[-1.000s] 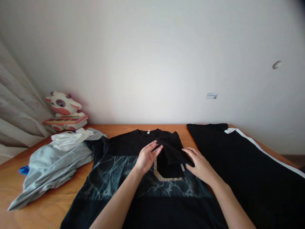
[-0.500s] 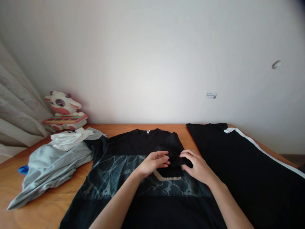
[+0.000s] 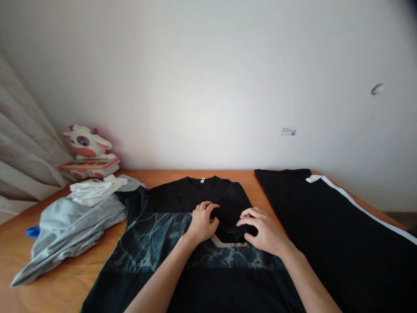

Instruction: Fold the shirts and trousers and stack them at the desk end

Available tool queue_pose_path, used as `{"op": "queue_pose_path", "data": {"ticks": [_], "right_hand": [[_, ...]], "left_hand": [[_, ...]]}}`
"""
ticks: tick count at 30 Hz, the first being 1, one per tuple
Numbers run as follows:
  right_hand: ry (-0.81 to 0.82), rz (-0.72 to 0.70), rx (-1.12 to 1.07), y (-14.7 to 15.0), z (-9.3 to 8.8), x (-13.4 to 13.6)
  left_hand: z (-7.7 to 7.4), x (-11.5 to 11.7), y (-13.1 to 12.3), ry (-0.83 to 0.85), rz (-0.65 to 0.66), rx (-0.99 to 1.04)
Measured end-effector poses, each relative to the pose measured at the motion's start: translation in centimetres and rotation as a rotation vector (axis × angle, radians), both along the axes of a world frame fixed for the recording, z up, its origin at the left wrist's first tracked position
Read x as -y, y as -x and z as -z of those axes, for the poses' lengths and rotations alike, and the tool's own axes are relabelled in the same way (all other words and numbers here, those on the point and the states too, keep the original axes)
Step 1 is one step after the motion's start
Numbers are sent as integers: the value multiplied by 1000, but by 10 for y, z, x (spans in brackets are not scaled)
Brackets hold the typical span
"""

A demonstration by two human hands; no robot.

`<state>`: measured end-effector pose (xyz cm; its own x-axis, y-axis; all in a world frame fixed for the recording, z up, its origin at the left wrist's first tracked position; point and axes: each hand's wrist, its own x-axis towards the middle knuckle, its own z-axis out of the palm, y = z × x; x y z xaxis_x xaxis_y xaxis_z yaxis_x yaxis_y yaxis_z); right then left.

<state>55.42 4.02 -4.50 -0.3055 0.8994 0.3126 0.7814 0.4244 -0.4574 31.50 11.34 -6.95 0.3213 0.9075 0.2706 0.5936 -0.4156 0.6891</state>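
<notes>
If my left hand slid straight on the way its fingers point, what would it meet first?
Probably the folded sleeve of the black shirt, just ahead of the left hand; depth is hard to judge.

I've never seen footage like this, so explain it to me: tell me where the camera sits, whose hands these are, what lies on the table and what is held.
A camera on a person's head looks down at their bare hands. On the table lies a black T-shirt with a marbled print. The left hand and right hand rest, fingers curled, on its folded-in sleeve; pinching or just pressing, I cannot tell. Left of it lie a grey garment, a white garment and a cow toy; right, a black garment with a white stripe.
</notes>
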Motion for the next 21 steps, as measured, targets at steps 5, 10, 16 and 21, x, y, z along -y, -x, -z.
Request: {"op": "queue_pose_path", "data": {"ticks": [5,10,16,21], "right_hand": [[185,-48,-230,-3,-5,1],[170,77,-304,-6,2,-4],[156,120,-247,-3,14,-10],[150,148,-234,-2,13,-10]], "left_hand": [[-4,-12,-9,-38,15,87],[-16,-64,-53,192,-93,100],[-14,-129,-113,349,-225,-1],[-8,-154,-153,364,-175,-76]]}}
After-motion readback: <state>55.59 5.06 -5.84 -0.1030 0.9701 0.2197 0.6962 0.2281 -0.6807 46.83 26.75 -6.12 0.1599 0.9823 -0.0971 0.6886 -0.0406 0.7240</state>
